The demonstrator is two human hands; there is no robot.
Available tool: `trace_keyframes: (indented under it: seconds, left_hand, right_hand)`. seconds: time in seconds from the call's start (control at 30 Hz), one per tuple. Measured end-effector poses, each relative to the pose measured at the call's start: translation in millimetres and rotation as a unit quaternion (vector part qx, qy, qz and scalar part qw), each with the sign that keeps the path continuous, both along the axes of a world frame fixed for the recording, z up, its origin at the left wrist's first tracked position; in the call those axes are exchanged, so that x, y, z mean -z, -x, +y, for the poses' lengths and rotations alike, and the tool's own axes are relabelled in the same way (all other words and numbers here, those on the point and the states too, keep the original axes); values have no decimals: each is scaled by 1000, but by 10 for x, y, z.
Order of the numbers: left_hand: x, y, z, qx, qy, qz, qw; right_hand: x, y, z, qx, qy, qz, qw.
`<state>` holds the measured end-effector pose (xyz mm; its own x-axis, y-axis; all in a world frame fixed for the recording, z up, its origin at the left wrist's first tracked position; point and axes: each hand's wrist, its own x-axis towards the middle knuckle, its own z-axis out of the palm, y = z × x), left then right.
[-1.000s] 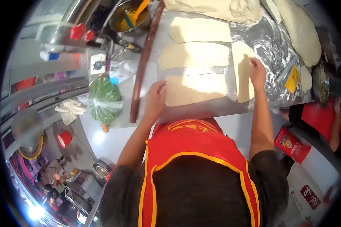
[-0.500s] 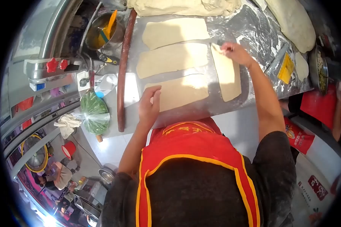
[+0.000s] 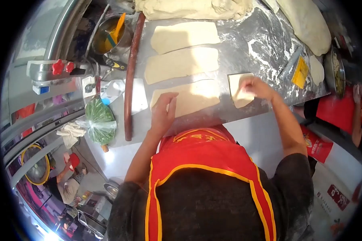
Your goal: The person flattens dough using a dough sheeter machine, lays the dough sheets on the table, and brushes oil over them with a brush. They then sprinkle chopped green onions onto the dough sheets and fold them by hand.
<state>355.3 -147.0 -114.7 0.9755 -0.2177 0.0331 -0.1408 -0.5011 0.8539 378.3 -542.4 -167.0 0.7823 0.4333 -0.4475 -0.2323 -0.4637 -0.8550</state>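
My right hand (image 3: 258,87) pinches the far edge of a small dough sheet (image 3: 238,97), which is doubled over on itself toward the table's front edge. My left hand (image 3: 163,113), fingers loosely bent and thumb apart, holds nothing. It hovers at the left end of a flat rectangular dough sheet (image 3: 199,96), and I cannot tell whether it touches it. Beyond lie two similar strips, a middle dough sheet (image 3: 181,65) and a far dough sheet (image 3: 185,37), side by side on the grey tabletop (image 3: 233,52).
A long brown rolling pin (image 3: 131,76) lies left of the sheets. Behind it stand a metal pot (image 3: 98,42) with an orange-handled tool and a bag of greens (image 3: 99,120). Large dough masses (image 3: 189,9) sit at the back. A yellow scraper (image 3: 300,74) and a co-worker's arm (image 3: 357,128) are right.
My right hand has drawn the far end of the right-hand dough sheet toward me, so the long strip is now folded short. My left hand has shifted slightly right.
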Motion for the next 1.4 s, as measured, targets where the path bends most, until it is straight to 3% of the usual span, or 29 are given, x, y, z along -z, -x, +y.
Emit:
trace_keyframes:
  seconds: [0.07, 0.2, 0.27, 0.3, 0.33, 0.37, 0.43, 0.47, 0.53, 0.57, 0.67, 0.77, 0.87, 1.0, 1.1, 1.2, 1.3, 1.33, 1.4]
  left_hand:
    - [-7, 38, 34, -16, -6, 2, 1000]
    - [62, 114, 130, -64, -9, 30, 997]
    - [188, 225, 265, -103, -34, 36, 993]
    - [231, 281, 306, -116, -57, 36, 991]
    - [309, 324, 343, -127, -51, 15, 990]
    - [380, 380, 424, -136, -44, -4, 990]
    - [248, 431, 542, -186, -34, 8, 982]
    - [196, 460, 616, -200, -23, 15, 980]
    - [242, 489, 832, -274, -23, -13, 961]
    - [270, 494, 988, -309, -28, -19, 951]
    - [174, 415, 1357, -379, -13, -11, 925]
    - [135, 339, 1631, -414, 20, 1, 910]
    - [149, 394, 1752, -417, 18, -4, 909]
    - [259, 473, 1813, -407, 8, 19, 913]
    - [282, 479, 1842, -387, 2, 21, 922]
    - [306, 466, 1864, -354, -3, -16, 935]
    - [294, 438, 1775, -330, 11, -12, 944]
    - [280, 424, 1722, -315, 15, -6, 949]
    - [293, 381, 1581, -285, 20, -4, 958]
  right_hand:
    - [-141, -592, -63, 39, 9, 12, 999]
    - [-124, -1422, -24, 143, 84, -75, 983]
    - [270, -1706, -102, 100, 218, -259, 936]
    - [426, -1769, -83, 42, 298, -383, 874]
    - [408, -1813, 110, 58, 284, -439, 850]
    - [328, -1807, 401, 103, 257, -370, 887]
    - [-55, -1667, 1220, 32, 269, -339, 901]
    - [-122, -1528, 1606, 10, 161, -369, 915]
    - [-415, -1320, 2397, -59, 90, -279, 954]
    - [-319, -1288, 2726, -99, -20, -325, 940]
    - [-204, -1179, 3738, -207, -100, -355, 906]
    - [20, -1109, 4529, -199, -63, -416, 885]
    - [118, -1048, 4876, -153, 106, -370, 910]
    - [227, -1077, 5063, -109, 70, -402, 906]
    - [164, -1127, 5084, -96, 17, -351, 931]
    - [180, -1163, 5053, -55, 45, -366, 928]
    - [257, -1204, 5024, 23, 70, -232, 970]
    - [282, -1209, 5006, 91, -15, -118, 989]
    - [279, -1229, 4927, 221, -187, 109, 951]
